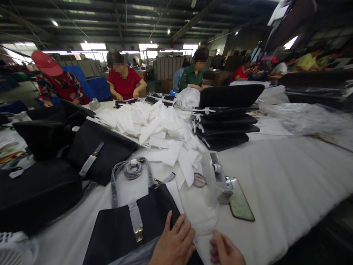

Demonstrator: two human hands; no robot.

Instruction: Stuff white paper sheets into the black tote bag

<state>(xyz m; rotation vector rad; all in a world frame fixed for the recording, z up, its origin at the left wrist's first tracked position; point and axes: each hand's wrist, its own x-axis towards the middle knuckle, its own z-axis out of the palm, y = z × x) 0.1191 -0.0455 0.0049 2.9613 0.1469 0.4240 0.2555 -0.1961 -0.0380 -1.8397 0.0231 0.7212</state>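
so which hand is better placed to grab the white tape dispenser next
Probably the right hand: it lies on the dispenser's side of the table, more directly below the white tape dispenser, while the left hand rests on the black leather handbag.

A long counter (289, 184) covered in white padded cloth carries everything. At its near edge lies a black handbag (132, 228) with wrapped grey straps, and a phone (241, 204) lies face up to the right of it, beside a white tape dispenser (216, 176). A heap of white paper sheets (154, 129) fills the middle. A stack of black bags (224, 125) stands behind it, more black bags (55, 147) lie along the left edge, and crumpled clear plastic (306, 117) lies toward the far right.
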